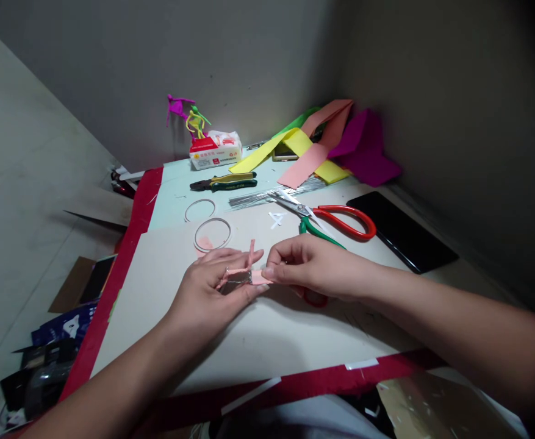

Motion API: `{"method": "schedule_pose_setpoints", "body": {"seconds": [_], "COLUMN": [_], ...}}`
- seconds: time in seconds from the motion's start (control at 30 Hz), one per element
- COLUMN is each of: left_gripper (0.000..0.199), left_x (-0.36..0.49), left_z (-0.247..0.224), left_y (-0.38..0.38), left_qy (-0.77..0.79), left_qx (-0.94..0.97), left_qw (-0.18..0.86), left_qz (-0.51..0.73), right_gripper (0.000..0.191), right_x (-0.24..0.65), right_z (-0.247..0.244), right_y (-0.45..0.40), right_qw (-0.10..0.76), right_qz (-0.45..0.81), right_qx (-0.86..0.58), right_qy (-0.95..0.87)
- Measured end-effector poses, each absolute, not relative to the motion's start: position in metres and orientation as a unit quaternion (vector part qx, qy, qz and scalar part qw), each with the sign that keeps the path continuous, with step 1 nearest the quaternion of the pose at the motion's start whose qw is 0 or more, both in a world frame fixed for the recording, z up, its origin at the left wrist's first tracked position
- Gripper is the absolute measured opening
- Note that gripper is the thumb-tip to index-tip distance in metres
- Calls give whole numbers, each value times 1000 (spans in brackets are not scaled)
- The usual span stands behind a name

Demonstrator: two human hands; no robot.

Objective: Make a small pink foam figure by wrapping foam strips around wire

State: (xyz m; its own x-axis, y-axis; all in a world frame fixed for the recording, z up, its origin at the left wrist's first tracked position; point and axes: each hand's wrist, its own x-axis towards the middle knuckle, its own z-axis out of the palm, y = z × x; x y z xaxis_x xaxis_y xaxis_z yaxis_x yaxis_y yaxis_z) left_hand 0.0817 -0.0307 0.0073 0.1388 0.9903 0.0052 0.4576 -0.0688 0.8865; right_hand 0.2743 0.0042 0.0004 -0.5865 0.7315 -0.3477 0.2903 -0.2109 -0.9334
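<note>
Between my hands, over the near middle of the table, is a small wire figure partly wrapped in salmon-pink crepe paper [258, 277]. My left hand [215, 277] holds its bare twisted-wire part, fingers closed round it from the left. With thumb and forefinger, my right hand [297, 262] pinches the flat paper strip at the figure's right side. One thin wrapped limb sticks up between the hands. Just beyond my left hand lie two rolls of narrow white tape [212, 235]. Red-handled scissors [344, 221] and a green-handled tool [315, 230] lie beyond my right hand.
Pliers [226, 182], thin wires [253, 200] and a black phone [399, 228] lie farther back. Folded crepe paper [290, 149] is heaped near the wall. A small box [215, 150] stands by purple, yellow and green figures [196, 122]. Red tape [143, 201] edges the table.
</note>
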Motion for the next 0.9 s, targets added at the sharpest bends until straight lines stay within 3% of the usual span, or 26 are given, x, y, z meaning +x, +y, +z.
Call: {"method": "schedule_pose_setpoints", "body": {"seconds": [0.1, 0.2, 0.33, 0.57, 0.77, 0.9], "left_gripper": [32, 25, 27, 27, 20, 14], "left_x": [77, 75, 76, 71, 75, 76], "left_z": [6, 11, 17, 18, 26, 26], "left_y": [-33, -39, -43, -42, -42, -42], "left_qy": [524, 496, 458, 410, 439, 486], "left_qx": [740, 805, 837, 843, 787, 726], "left_qw": [282, 187, 139, 186, 267, 341], "left_qz": [313, 266, 266, 295, 343, 346], "right_gripper": [30, 25, 16, 15, 18, 22], "right_x": [276, 278, 280, 278, 279, 279], "right_z": [-2, -5, -6, -4, -1, 1], "right_y": [6, 8, 8, 5, 7, 8], "right_qw": [142, 106, 89, 122, 176, 169], "right_qz": [693, 713, 723, 755, 787, 784], "right_qx": [-401, -377, -369, -341, -306, -317], "right_qy": [-582, -581, -577, -546, -505, -506]}}
